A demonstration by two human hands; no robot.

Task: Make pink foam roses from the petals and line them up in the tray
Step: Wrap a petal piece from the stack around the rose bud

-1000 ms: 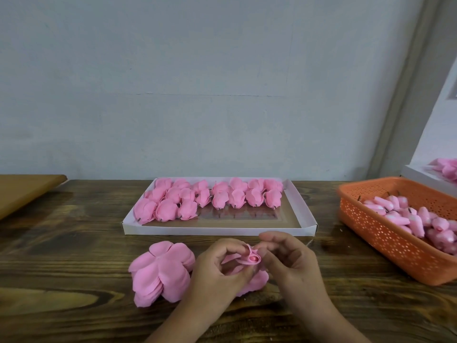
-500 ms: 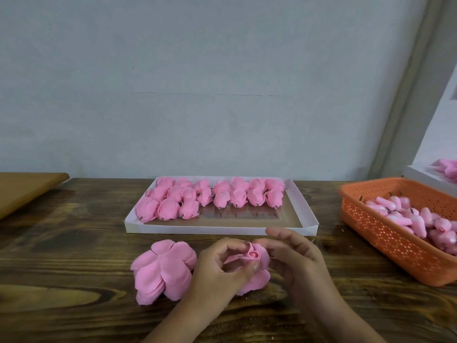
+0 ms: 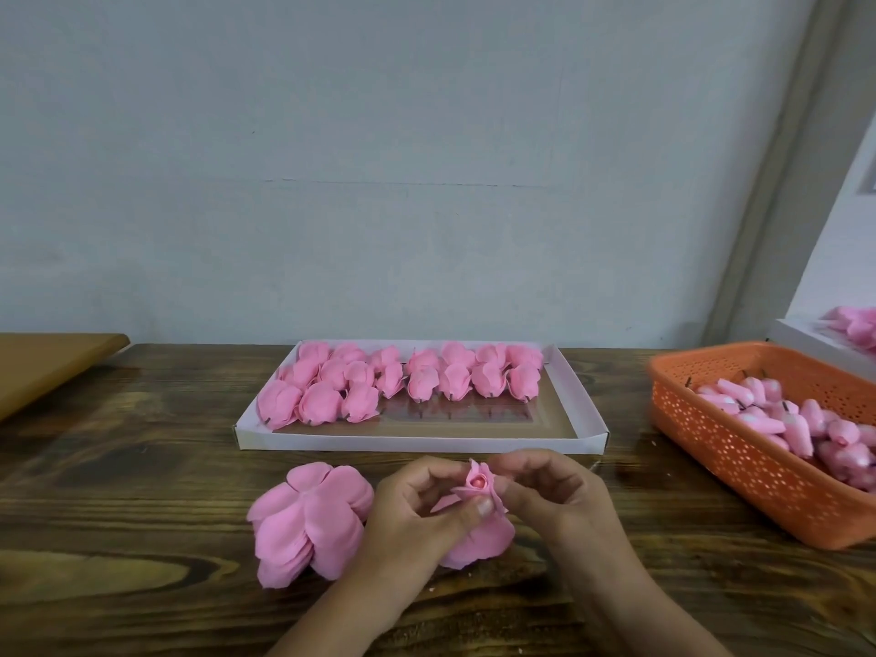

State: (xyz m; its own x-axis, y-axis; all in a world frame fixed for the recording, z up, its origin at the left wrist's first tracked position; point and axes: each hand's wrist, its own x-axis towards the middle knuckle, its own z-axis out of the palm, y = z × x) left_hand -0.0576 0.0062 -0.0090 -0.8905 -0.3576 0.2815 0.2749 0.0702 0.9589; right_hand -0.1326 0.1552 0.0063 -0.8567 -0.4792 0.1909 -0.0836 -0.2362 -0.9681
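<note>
Two hands on one rose [image 3: 479,486], petals half wrapped.
My left hand [image 3: 422,509] and right hand [image 3: 545,490] pinched it; best wrapped snug around the bud.

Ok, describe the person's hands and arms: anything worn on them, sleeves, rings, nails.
Both forearms are bare as far as the picture's lower edge shows: no sleeves, no watch or bracelet. The left hand and right hand wear no gloves, and no rings show on the visible fingers. The left thumbnail is short and unpainted.
</note>
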